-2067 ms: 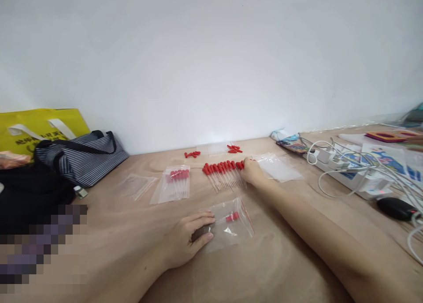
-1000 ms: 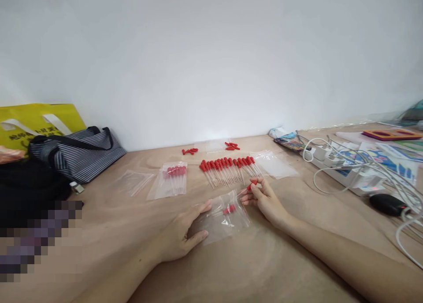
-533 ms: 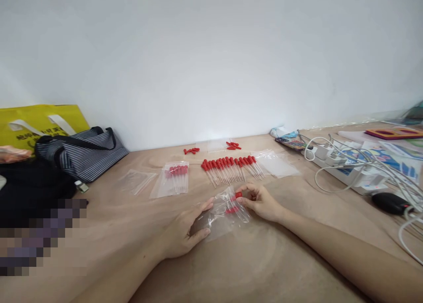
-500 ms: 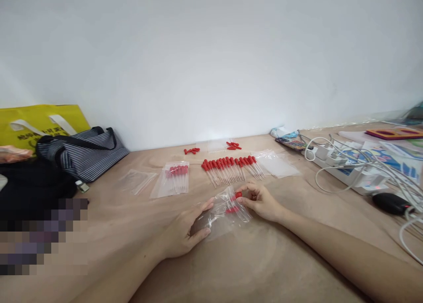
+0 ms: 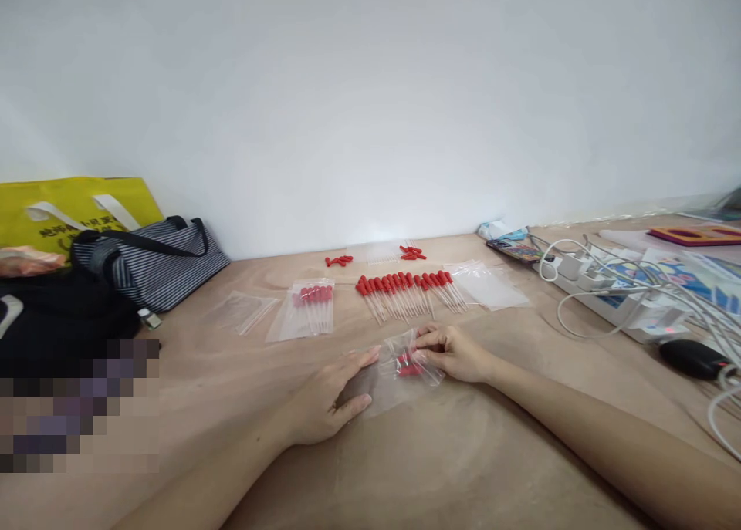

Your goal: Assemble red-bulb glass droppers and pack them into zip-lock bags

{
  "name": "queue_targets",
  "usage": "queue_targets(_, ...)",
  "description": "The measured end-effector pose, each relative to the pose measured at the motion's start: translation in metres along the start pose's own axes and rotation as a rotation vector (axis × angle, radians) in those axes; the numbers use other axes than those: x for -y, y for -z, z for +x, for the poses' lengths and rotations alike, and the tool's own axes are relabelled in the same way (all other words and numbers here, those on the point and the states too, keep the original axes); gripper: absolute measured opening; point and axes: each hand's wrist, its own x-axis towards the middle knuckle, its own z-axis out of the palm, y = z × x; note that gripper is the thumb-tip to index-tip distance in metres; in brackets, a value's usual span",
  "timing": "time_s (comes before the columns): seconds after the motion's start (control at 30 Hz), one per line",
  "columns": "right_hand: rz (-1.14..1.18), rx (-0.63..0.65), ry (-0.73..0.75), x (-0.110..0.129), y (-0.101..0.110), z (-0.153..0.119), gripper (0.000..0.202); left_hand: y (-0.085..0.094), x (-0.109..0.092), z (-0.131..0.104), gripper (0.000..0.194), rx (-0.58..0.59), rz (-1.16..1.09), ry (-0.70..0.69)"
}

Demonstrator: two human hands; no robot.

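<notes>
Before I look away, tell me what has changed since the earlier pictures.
The right hand took a red-topped dropper from the row of droppers, brought it nearer and slid it into the clear bag; whether it has let go is unclear. The left hand stayed at the clear bag, the filled bag where it lay.

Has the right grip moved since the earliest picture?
Yes, toward the camera: the right grip has left the dropper row and is now at the clear bag.

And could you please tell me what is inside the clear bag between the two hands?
Inside the clear bag, red dropper tops show; the right hand covers part, and the exact count cannot be told.
</notes>
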Motion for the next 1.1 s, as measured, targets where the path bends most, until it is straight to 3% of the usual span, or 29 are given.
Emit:
queue_targets(0.23,0.039,0.099,0.0,0.004,0.009,-0.001,0.029,-0.003,0.003,0.0,0.048,-0.037,0.06,0.019)
queue_targets(0.57,0.081,-0.013,-0.115,-0.004,0.002,-0.001,0.026,-0.003,0.005,0.002,0.044,-0.024,0.057,0.013)
queue_targets(0.7,0.147,-0.073,-0.252,-0.012,0.013,0.001,0.028,-0.002,0.003,0.003,0.04,-0.02,0.055,0.048)
queue_targets(0.77,0.038,-0.173,-0.301,-0.019,0.026,0.007,0.023,-0.002,0.003,0.003,0.039,-0.022,0.059,0.044)
queue_targets(0.9,-0.48,-0.426,-0.301,-0.031,0.048,0.029,0.008,-0.001,0.002,0.003,0.042,-0.016,0.086,0.042)
queue_targets(1.0,-0.728,-0.445,-0.409,-0.036,0.051,0.048,0.012,0.0,0.002,0.003,0.042,-0.012,0.105,0.048)
queue_targets(1.1,-0.828,-0.406,-0.54,-0.036,0.046,0.063,0.018,0.0,0.002,0.003,0.043,-0.008,0.115,0.048)
